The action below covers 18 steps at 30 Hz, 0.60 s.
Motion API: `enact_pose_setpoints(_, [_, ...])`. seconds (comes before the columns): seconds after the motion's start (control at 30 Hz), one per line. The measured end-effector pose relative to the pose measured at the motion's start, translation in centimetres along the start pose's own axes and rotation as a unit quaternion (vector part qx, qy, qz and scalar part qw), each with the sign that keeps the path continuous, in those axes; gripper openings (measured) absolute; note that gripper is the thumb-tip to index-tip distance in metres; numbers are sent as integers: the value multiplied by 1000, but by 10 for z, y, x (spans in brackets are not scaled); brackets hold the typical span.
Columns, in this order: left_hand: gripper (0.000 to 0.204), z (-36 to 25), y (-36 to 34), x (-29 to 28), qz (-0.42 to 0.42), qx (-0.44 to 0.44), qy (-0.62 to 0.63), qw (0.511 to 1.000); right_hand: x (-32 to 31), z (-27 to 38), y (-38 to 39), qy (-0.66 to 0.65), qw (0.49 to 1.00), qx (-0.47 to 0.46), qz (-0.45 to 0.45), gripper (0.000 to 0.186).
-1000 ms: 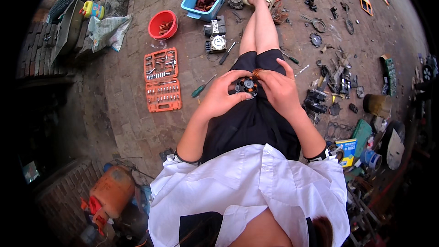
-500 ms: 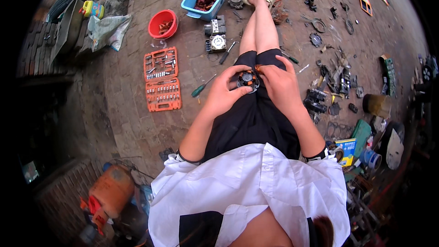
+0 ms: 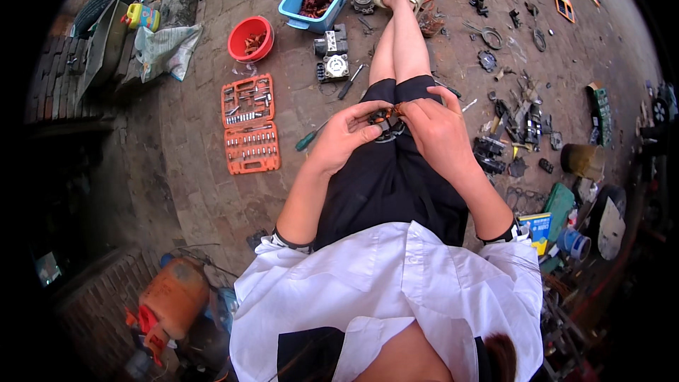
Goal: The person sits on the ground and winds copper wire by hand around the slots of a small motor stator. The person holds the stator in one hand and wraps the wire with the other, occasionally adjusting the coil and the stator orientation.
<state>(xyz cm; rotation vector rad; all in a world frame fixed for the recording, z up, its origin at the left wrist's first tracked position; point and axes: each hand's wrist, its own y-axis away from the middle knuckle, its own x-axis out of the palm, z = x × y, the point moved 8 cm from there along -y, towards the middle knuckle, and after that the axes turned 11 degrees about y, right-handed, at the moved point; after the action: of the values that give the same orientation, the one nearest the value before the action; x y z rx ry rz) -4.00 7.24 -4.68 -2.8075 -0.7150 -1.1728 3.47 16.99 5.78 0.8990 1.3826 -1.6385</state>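
Above my lap, my left hand (image 3: 345,134) grips the rim of a small round black motor stator (image 3: 385,136) with orange copper windings, fingers on its far side and thumb on its near side. My right hand (image 3: 433,126) is closed at the stator's right edge, fingertips pinched on a bit of copper wire (image 3: 397,109). Whether this wire is still joined to the stator is hidden by my fingers. The stator is tilted, and part of it is behind my right hand.
On the brick ground to the left lie an orange socket set (image 3: 251,124) and a green-handled screwdriver (image 3: 306,141). Farther off stand a red bowl (image 3: 240,56) and a blue tub (image 3: 288,15) holding copper scraps. Dismantled metal parts (image 3: 523,120) are scattered at the right.
The stator has tilted in my left hand, so its round face shows less. My right hand has shifted slightly, with its fingertips still at the copper.
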Motion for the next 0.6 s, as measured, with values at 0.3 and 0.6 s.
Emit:
enact_pose_setpoints(0.3, [43,13,0,1,-13,-15,161,987,4,-1,0,-15,1000,8,23,9])
enact_pose_setpoints(0.6, [38,21,-1,10,-22,-32,197,980,-4,-6,2,-59,998,8,27,8])
